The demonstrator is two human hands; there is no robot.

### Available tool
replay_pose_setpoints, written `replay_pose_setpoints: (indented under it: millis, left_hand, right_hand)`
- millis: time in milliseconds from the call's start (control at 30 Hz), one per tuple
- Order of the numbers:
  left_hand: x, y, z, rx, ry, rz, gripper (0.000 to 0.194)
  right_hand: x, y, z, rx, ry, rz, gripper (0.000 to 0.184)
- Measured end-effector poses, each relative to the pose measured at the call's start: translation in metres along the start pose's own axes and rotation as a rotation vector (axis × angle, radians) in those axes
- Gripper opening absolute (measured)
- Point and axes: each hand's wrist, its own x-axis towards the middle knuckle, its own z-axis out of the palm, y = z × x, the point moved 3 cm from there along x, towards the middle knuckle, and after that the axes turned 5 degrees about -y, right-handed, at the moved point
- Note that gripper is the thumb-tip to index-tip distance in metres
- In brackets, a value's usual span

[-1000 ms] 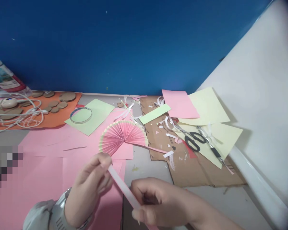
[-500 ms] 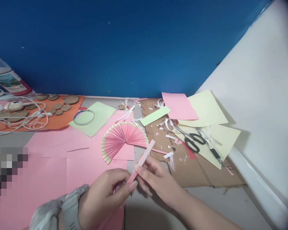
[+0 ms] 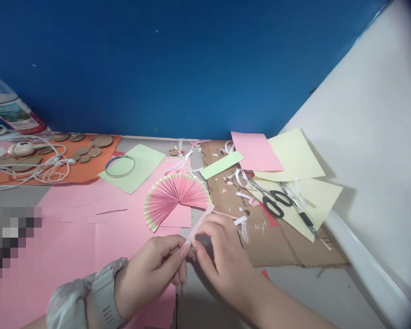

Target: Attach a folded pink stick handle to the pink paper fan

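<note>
A narrow folded strip of pink paper [image 3: 201, 223] slants between my two hands at the front of the table. My left hand [image 3: 157, 260] pinches its lower end between thumb and fingers. Around the strip's middle, the fingers of my right hand [image 3: 222, 256] are closed, thumb low and fingertips hidden in part behind it. Just beyond the strip lies a pleated paper fan [image 3: 178, 196], pink with a pale green rim, spread in a half circle. The strip's upper end overlaps the fan's right edge in view; I cannot tell whether they touch.
Black-handled scissors [image 3: 274, 205] and a pen [image 3: 306, 219] lie on cardboard [image 3: 277, 251] among paper scraps. A tape ring [image 3: 119, 166] rests on green paper [image 3: 140, 160]. Pink sheets [image 3: 75, 246] cover the left. At far left are a bottle [image 3: 15, 112] and white cables [image 3: 60, 169].
My right hand has turned over the strip, its fingers now curling across it from above. The strip's upper end has moved slightly down and left.
</note>
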Motion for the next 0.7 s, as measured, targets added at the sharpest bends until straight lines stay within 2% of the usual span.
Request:
replay_pose_setpoints:
  millis: [167, 300, 500, 700]
  left_hand:
    - [-0.0022, 0.0035, -0.0012, 0.11, 0.014, 0.045, 0.033]
    - [-0.0058, 0.0027, 0.0012, 0.189, -0.039, 0.019, 0.033]
    - [-0.0079, 0.0046, 0.0034, 0.37, -0.075, 0.007, 0.034]
    - [-0.0065, 0.0033, 0.003, 0.452, -0.097, -0.001, 0.032]
  right_hand:
    - [0.0054, 0.0001, 0.0054, -0.092, -0.289, -0.116, 0.013]
    - [0.0069, 0.0036, 0.0069, -0.154, -0.392, -0.216, 0.014]
    - [0.0061, 0.0028, 0.0052, -0.155, -0.414, -0.326, 0.015]
    - [0.0056, 0.0017, 0.0059, -0.164, -0.415, -0.356, 0.014]
